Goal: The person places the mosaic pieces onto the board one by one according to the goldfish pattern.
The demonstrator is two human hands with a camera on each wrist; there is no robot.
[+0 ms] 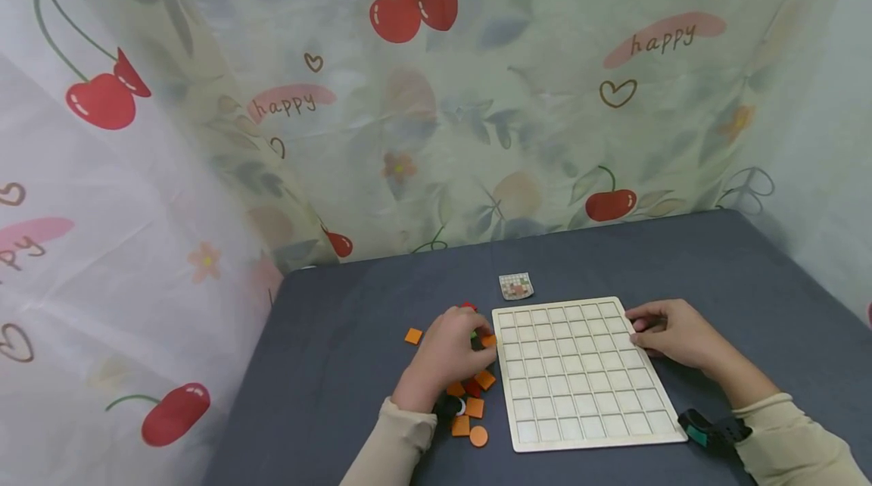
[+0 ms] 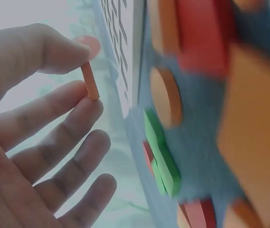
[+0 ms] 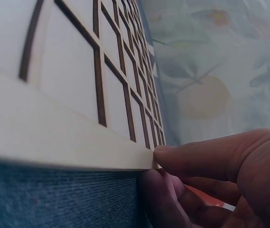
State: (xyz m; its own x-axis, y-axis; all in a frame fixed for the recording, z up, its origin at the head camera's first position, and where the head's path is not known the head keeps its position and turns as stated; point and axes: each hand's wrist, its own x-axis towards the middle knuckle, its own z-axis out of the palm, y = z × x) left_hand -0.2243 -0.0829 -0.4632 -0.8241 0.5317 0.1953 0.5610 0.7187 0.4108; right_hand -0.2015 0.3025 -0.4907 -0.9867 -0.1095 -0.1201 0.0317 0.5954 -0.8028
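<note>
orange tile [image 2: 90, 81]: i see the left hand [image 1: 451, 350], otherwise spread, pinching it; the right hand [image 1: 683, 333], angled inward, pinches the board edge [image 3: 78, 142].

1. Left sleeve [image 1: 395, 444]: beige cloth, creased, bunched at the cuff.
2. Right sleeve [image 1: 793, 440]: same beige, loose folds, cuff ends on forearm.
3. Right wrist unit [image 1: 700, 429]: black body, teal strip on face, black strap [image 1: 736, 429].
4. Left wrist unit [image 1: 446, 406]: black, pale curved edge, mostly hidden.
5. Left hand [image 1: 453, 346], right hand [image 1: 681, 334]: bare.
</note>
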